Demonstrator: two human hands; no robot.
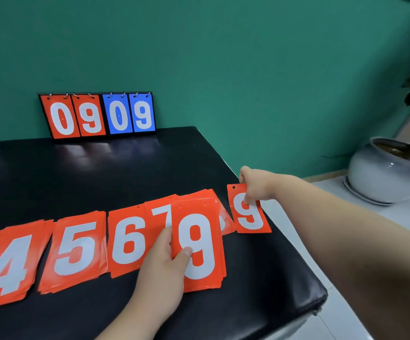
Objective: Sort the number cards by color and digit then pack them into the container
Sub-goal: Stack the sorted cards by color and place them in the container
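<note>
Your left hand (162,273) grips the red 9 stack (199,244), thumb on top, probably to keep it squared. Your right hand (256,184) pinches a single red 9 card (249,217) just right of that stack, likely extending the row.

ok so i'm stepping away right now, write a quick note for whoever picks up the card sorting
Left hand: grips the red stack, 9 on top, overlapping the 7s.
Right hand: pinches a single red 9 card at the right end of the black table.
Sorted so far: red piles in a row, 4s, 5s, 6s, 7s; the hidden pile beside the single 9 shows no clear digit.
Left: deal out the held stack, then pack; nothing is packed in view.
</note>
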